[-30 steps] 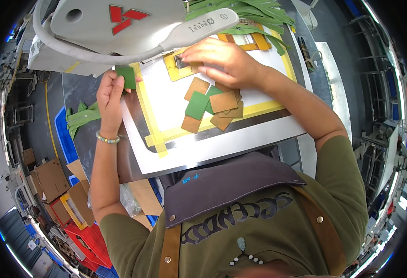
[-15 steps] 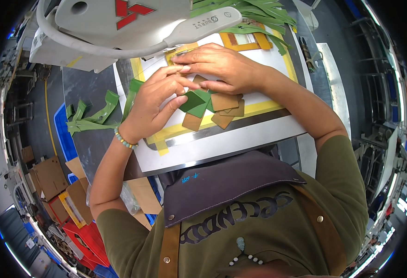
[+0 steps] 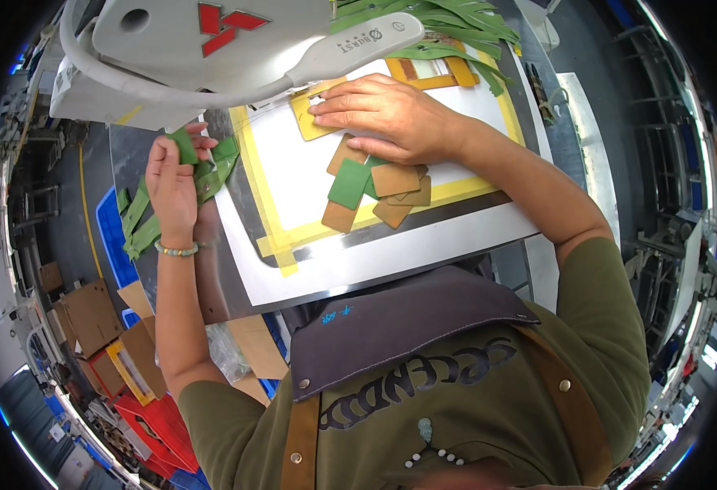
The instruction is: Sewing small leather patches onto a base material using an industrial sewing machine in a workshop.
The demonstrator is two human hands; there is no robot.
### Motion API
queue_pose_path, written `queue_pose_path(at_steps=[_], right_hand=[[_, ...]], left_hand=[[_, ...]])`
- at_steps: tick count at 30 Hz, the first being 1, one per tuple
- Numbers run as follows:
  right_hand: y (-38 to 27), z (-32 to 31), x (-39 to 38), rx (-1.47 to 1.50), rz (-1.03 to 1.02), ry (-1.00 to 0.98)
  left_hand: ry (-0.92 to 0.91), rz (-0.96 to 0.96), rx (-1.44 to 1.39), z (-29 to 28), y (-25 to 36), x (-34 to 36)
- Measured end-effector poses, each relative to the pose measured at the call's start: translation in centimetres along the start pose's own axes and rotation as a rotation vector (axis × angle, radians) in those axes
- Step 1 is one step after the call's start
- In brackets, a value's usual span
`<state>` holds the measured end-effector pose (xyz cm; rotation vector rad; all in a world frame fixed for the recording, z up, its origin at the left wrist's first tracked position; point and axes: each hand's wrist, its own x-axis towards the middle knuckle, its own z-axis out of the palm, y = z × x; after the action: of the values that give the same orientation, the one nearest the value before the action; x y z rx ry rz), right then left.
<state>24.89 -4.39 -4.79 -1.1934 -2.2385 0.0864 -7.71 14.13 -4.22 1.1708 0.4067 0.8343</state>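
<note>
- Pinching a small green leather piece (image 3: 184, 147), the left hand (image 3: 172, 184) sits at the left edge of the grey metal surface (image 3: 391, 253); grip narrow, closed on the piece.
- Right hand (image 3: 387, 114) lies flat, fingers spread, on a mustard-yellow leather piece (image 3: 309, 121) under the white sewing machine head (image 3: 211, 49) (not grasping).
- Loose tan and green leather pieces (image 3: 375, 188) lie just below that hand, inside the yellow-taped white template (image 3: 293, 188).
- Green leather strips (image 3: 138, 220) lie beside the left wrist.
</note>
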Motion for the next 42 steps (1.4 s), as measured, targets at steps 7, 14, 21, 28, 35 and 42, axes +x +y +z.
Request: queue_pose_path(at_steps=[7,14,21,28,35,42], right_hand=[[0.4,0.2,0.0,-0.047,0.061,0.113],[0.4,-0.3,0.0,-0.074,0.117,0.164],[1.1,-0.4,-0.1,0.049,0.197,0.236],[1.5,-0.6,-0.5,0.083,0.216,0.192],[1.8,-0.5,-0.5,0.105,0.206,0.166],[1.7,-0.4,-0.6,0.097,0.180,0.171]], left_hand=[[-0.383,0.575,1.485,-2.4,0.9,-1.5],[-0.012,0.661,1.509,-4.3,2.0,-2.5],[-0.331,0.994,1.493,4.1,0.4,-1.5],[-0.522,1.118,1.681,10.0,-3.5,2.1],[-0.520,1.032,1.795,9.7,-4.1,1.8],[-0.607,0.983,1.696,10.0,-3.8,2.4]])
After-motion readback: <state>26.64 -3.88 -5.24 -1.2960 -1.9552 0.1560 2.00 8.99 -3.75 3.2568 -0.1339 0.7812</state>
